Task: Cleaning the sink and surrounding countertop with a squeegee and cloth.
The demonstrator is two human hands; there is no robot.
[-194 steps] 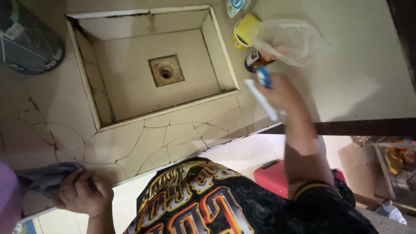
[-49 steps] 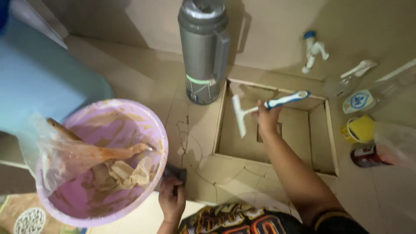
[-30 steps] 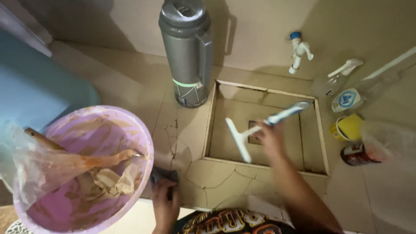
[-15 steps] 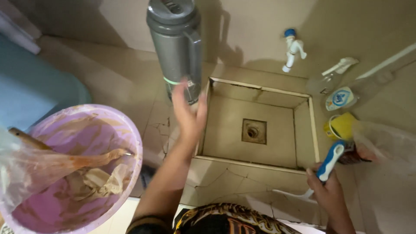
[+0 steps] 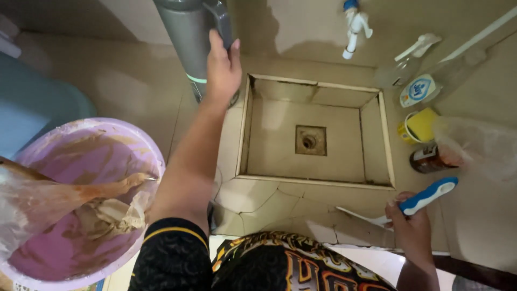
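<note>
While left hand point(image 5: 223, 67) fingers grip grey flask point(image 5: 189, 37), right hand point(image 5: 412, 226) holds brush point(image 5: 425, 198), pink basin point(image 5: 86, 199) holds brown-smeared plastic.

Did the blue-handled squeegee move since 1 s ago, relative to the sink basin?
Yes. The right hand has pulled the squeegee out of the sink basin; it now sits over the cracked front ledge, near the basin's right corner.

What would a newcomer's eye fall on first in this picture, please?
Probably the left hand, reaching up to the tall grey flask at the top. Next, the pink basin at lower left, smeared brown, and the right hand at lower right gripping a blue-handled squeegee beside the square floor drain.
</note>
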